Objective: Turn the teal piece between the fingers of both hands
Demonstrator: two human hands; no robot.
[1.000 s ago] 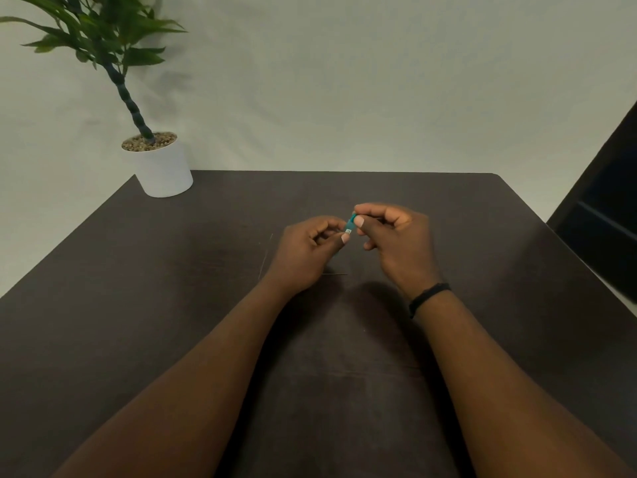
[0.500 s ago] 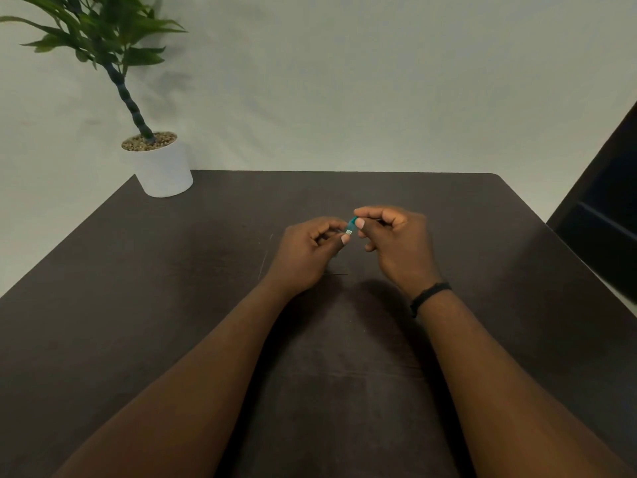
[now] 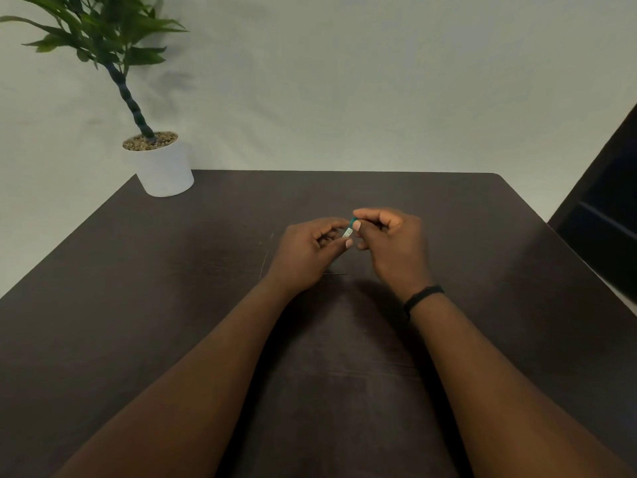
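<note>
Head view, inspected left to right. At ten o'clock a potted plant [image 3: 103, 50] in a white pot [image 3: 165, 170] stands on the far left corner of the dark table [image 3: 138, 305], well apart from the work. At the centre of the table, the left hand [image 3: 306, 257] is held with curled fingers, its thumb and forefinger pinching the lower, paler end of a small teal object [image 3: 350, 228]; that end carries what looks like a printed label, too small to read. The object tilts toward one o'clock and sits between both hands, raised off the table surface. The right hand [image 3: 393, 243], at three o'clock of the object, has its fingers curled and its fingertips clamped on the upper teal end. A black wristband [image 3: 423, 297] circles the right wrist. At three o'clock of the scene a dark panel [image 3: 606, 215] stands at the table's edge. Judgement: the object appears light, rigid and small enough to slip easily; a fingertip pinch at each end, as seen, is the sound hold, with care against dropping.
</note>
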